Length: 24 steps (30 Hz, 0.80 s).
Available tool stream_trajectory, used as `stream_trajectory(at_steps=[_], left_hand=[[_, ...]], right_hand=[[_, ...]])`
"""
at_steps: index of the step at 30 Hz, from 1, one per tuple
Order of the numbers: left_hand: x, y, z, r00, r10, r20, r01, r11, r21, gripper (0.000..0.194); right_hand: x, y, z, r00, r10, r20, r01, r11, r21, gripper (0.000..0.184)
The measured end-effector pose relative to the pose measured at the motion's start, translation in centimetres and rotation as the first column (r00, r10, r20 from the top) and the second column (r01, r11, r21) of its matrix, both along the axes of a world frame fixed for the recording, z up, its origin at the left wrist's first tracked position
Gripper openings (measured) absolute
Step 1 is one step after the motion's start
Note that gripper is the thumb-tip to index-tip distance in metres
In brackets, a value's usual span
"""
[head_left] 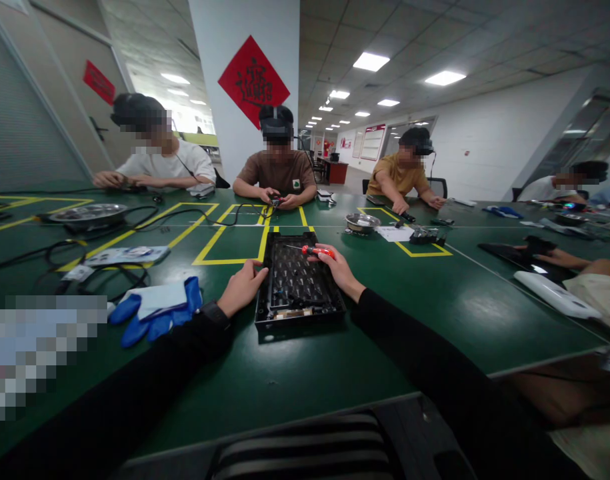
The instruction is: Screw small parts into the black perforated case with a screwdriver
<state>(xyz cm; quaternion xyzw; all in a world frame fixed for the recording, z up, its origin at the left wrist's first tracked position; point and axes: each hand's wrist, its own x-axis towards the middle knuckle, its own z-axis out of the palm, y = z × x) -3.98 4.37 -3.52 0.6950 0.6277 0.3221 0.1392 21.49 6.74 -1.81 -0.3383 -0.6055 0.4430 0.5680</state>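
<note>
— On the green table (295, 373), dead ahead, what is logged?
— One open black casing (305, 324), long axis roughly 12 to 6, 12 being away from the wearer. Rows of glinting shapes inside; too small to identify.
— Grip?
— Right hand (341, 268) closed around the red handle of a screwdriver (317, 252), at the casing's 1 o'clock. Shaft points to 9, across the long axis and above the far half. Tip contact: cannot tell.
— Nearer hand to the casing?
— Both are right at it. Left hand (242, 288) lies along the wall at 9–10 o'clock, thumb toward the rim; whether it clamps, cannot tell. The interior lies below the tool and toward 7 from the right hand.
— Obstructions?
— Right hand itself hides part of the right rim. Farther out: steel bowl (362, 222) and white paper (395, 233) at 2, blue-and-white gloves (159, 303) at 9, packet (127, 255) at 10, all apart from the casing. Seated person in brown (276, 170) at 12, across the table.
</note>
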Motion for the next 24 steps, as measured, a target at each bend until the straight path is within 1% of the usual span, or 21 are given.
stream_trajectory(at_steps=[2, 4, 7, 10, 12, 14, 16, 19, 24], left_hand=[[0.0, -0.1, 0.0, 1.0, -0.003, 0.016, 0.003, 1.0, -0.001, 0.042], [0.1, -0.2, 0.1, 0.999, -0.015, 0.042, 0.015, 1.0, 0.004, 0.042], [0.3, -0.5, 0.3, 0.996, -0.039, 0.079, 0.037, 0.999, 0.028, 0.04], [0.5, -0.8, 0.6, 0.993, -0.059, 0.104, 0.051, 0.996, 0.079, 0.036], [0.6, -1.0, 0.8, 0.993, -0.06, 0.099, 0.047, 0.991, 0.126, 0.034], [0.8, -1.3, 1.0, 0.996, -0.045, 0.075, 0.031, 0.983, 0.18, 0.033], [0.9, -1.6, 1.2, 0.999, -0.032, 0.044, 0.021, 0.972, 0.233, 0.03], [1.1, -1.9, 1.5, 0.999, -0.041, -0.005, 0.04, 0.957, 0.286, 0.024], [1.1, -1.9, 1.6, 0.998, -0.046, -0.054, 0.06, 0.948, 0.313, 0.016]], right_hand=[[0.1, 0.0, 0.0, 1.0, 0.01, -0.027, -0.009, 0.999, 0.042, 0.031], [0.1, 0.2, -0.1, 0.998, -0.007, -0.063, 0.011, 0.998, 0.061, 0.03], [0.3, 0.8, -0.4, 0.982, -0.061, -0.179, 0.069, 0.997, 0.037, 0.029], [0.5, 1.4, -0.6, 0.935, -0.098, -0.342, 0.102, 0.995, -0.005, 0.028], [0.7, 1.5, -0.7, 0.9, -0.084, -0.427, 0.076, 0.996, -0.036, 0.028], [0.9, 1.3, -0.6, 0.874, -0.055, -0.483, 0.021, 0.997, -0.075, 0.027], [1.0, 1.1, -0.4, 0.86, -0.036, -0.509, -0.022, 0.994, -0.107, 0.027], [1.1, 0.9, -0.4, 0.847, -0.03, -0.53, -0.044, 0.991, -0.127, 0.027], [1.2, 0.8, -0.3, 0.85, -0.034, -0.525, -0.05, 0.988, -0.146, 0.029]])
